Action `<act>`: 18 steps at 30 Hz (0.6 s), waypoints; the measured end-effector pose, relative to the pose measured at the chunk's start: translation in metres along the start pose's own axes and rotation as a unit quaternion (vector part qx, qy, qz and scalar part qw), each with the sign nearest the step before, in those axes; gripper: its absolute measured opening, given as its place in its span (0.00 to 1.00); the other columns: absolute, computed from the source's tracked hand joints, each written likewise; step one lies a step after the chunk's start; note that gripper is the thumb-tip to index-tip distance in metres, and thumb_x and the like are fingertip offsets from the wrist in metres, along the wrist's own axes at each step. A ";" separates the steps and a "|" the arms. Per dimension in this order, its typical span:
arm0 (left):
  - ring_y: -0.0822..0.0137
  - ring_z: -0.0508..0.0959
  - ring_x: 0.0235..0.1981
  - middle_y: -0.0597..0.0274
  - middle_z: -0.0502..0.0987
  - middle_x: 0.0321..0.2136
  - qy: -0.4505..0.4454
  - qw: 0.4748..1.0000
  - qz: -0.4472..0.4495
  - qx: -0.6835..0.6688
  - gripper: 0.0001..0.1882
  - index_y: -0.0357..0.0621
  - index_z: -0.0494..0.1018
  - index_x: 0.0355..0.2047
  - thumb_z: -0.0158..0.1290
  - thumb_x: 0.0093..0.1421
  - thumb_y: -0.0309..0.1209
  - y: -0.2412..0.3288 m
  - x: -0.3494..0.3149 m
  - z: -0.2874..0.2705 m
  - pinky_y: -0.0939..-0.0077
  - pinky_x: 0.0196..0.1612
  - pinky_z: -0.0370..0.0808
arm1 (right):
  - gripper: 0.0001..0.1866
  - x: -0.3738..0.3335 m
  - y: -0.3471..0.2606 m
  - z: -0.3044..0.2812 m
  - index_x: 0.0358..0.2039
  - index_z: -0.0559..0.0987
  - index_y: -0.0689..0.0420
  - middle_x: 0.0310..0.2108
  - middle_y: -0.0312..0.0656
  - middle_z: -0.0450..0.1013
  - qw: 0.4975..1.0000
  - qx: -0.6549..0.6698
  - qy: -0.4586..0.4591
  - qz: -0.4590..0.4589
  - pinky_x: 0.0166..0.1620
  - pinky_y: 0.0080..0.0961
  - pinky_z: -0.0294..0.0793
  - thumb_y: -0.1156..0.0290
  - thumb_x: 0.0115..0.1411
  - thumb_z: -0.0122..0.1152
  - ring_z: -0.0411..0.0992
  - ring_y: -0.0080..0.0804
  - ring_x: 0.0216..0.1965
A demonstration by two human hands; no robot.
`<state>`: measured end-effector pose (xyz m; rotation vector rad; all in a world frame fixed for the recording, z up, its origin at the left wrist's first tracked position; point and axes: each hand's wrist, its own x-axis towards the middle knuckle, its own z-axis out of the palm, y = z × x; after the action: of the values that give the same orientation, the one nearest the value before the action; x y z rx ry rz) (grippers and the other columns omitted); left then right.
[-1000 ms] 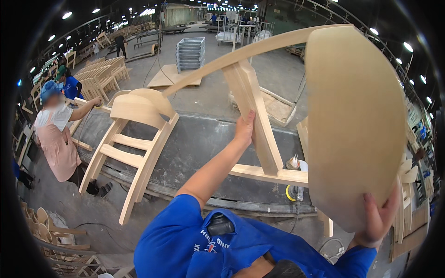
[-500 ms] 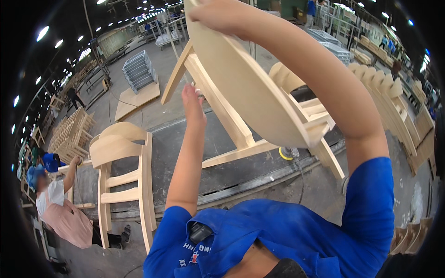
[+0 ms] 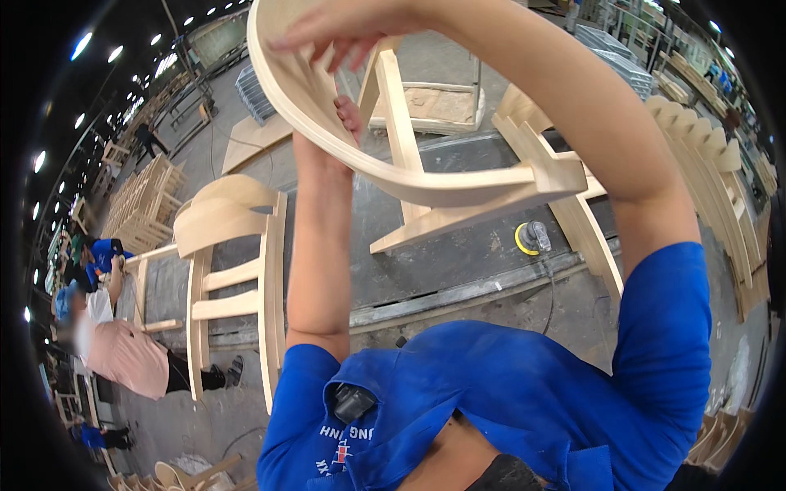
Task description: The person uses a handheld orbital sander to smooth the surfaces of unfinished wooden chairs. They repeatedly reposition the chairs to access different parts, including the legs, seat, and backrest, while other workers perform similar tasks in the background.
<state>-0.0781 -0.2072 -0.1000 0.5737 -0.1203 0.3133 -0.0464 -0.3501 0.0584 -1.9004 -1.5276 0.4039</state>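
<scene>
A pale, unfinished wooden chair (image 3: 407, 147) is tilted in front of me, its broad curved backrest (image 3: 296, 110) raised toward the upper left. My left hand (image 3: 348, 119) is at the backrest's lower side, fingers curled on the chair; the rim hides part of this hand. Across the upper part of the backrest reaches my right hand (image 3: 348, 33), fingers stretched out and slightly blurred, over its inner face. Below the chair, a sander with a yellow pad (image 3: 532, 238) sits on the dark bench (image 3: 467, 274).
Another wooden chair (image 3: 233, 245) stands to the left, and part of a chair (image 3: 573, 209) to the right. Further right is a row of chairs (image 3: 704, 164). A co-worker in a pink apron (image 3: 127, 356) is at the far left. The sander's cord (image 3: 548, 299) hangs over the bench edge.
The chair has turned, so its backrest has swung left and shows its inner curve. My right hand has moved left with its fingers spreading. The sander is now more fully visible.
</scene>
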 end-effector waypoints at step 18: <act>0.70 0.66 0.22 0.60 0.64 0.25 -0.085 0.994 -0.040 -0.058 0.25 0.30 0.62 0.46 0.43 0.66 0.45 0.079 0.003 -0.047 0.79 0.22 0.66 | 0.37 -0.120 0.049 0.030 0.55 0.72 0.63 0.45 0.44 0.76 0.985 0.052 -0.091 -0.135 0.45 0.22 0.75 0.67 0.44 0.75 0.74 0.23 0.43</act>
<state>-0.0998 -0.1180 -0.0978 0.4873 -0.2783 0.1770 -0.0603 -0.4598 -0.0147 -1.5836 -1.8185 0.5328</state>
